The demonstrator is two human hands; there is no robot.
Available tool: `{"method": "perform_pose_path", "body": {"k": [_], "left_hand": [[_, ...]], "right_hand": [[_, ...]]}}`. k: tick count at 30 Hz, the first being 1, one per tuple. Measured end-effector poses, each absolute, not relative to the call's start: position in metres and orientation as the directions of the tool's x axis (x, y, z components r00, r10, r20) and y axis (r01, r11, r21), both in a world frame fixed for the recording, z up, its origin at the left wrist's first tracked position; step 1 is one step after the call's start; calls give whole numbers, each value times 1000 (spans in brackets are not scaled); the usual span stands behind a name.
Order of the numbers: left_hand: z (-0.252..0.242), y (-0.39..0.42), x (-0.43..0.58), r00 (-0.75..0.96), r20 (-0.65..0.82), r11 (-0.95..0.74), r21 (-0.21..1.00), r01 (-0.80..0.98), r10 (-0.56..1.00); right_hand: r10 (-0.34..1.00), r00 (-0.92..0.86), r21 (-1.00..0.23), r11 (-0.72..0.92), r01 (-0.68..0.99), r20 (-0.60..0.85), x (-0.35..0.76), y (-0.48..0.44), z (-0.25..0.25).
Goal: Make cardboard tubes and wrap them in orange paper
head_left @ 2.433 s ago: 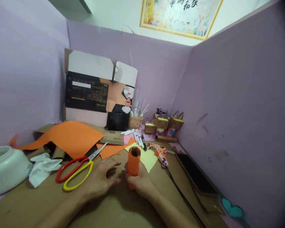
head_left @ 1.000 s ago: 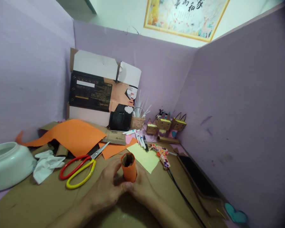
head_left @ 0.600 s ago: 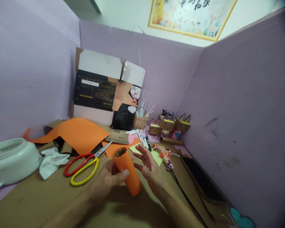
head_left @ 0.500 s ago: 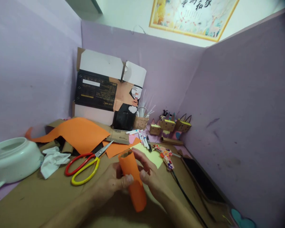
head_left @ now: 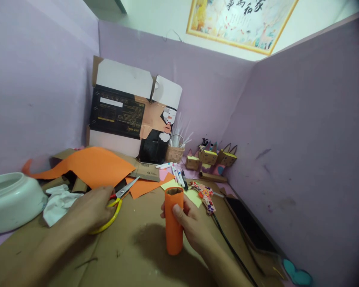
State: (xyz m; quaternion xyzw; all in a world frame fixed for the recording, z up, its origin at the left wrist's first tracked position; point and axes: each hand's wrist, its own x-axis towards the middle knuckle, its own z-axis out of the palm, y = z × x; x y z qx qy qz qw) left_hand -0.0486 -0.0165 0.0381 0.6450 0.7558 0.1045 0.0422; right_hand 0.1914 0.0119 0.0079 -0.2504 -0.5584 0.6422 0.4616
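Note:
My right hand (head_left: 190, 217) is wrapped around a cardboard tube covered in orange paper (head_left: 174, 227). The tube stands nearly upright, its hollow top end facing up with brown cardboard inside. Off to the left, my left hand (head_left: 97, 207) is closed over the handles of a pair of scissors (head_left: 118, 207), one red and one yellow. It covers most of the red handle, and its fingertips are hidden from view. The scissors lie on the cardboard work surface (head_left: 128, 255), their blades pointing away to the right.
A large orange sheet (head_left: 104, 165) lies behind the scissors, near a crumpled white tissue (head_left: 60, 205) and a white pot (head_left: 14, 203). Several markers (head_left: 178, 175), a patterned glue gun (head_left: 205, 195) with a black cord and a dark tray (head_left: 251, 223) are to the right. A flattened box (head_left: 119, 111) leans behind.
My left hand has let go of the orange tube and moved left onto the scissors. The tube, now in my right hand alone, has turned from tilted to nearly upright.

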Motion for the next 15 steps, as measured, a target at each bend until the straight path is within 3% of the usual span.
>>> {"method": "perform_pose_path", "body": {"k": [8, 15], "left_hand": [[9, -6, -60, -161, 18, 157, 141, 977, 987], [28, -6, -48, -264, 79, 233, 275, 933, 961]], "right_hand": [[867, -460, -958, 63, -281, 192, 192, 12, 8], [857, -475, -961, 79, -263, 201, 201, 19, 13]]}}
